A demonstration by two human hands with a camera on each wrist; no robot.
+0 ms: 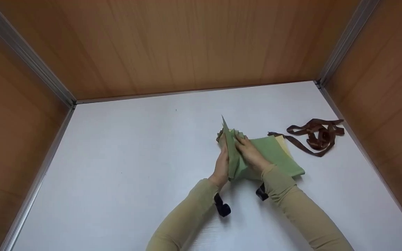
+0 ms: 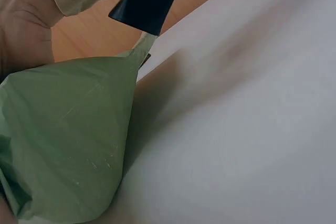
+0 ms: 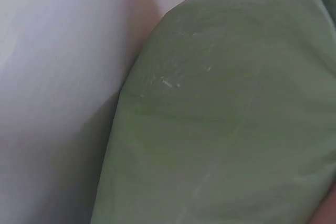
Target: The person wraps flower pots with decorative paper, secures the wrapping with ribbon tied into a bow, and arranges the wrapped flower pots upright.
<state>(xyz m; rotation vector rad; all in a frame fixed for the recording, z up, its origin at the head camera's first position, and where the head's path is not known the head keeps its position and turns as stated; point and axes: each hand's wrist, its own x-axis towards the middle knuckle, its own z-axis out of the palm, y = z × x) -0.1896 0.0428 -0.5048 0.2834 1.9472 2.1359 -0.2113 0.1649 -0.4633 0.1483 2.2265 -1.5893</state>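
A sheet of green wrapping paper (image 1: pixel 270 153) with a pale yellow edge lies bunched and folded right of the table's middle. One flap stands up steeply between the hands. My left hand (image 1: pixel 221 165) holds the bundle from the left, its fingers partly hidden by the flap. From the right, my right hand (image 1: pixel 251 153) grips the gathered folds near the top. Small brown bits (image 1: pixel 219 135) poke out at the bundle's upper left; what they are is unclear. Green paper (image 2: pixel 68 140) bulges below the wrist in the left wrist view, and green paper (image 3: pixel 220 119) fills most of the right wrist view.
A loosely coiled brown ribbon (image 1: pixel 321 136) lies to the right of the paper, one tail reaching the paper's far edge. Wooden panels (image 1: pixel 187 45) wall in the white table (image 1: pixel 117 157) at the back and both sides. Each wrist carries a black camera mount (image 1: pixel 223 208).
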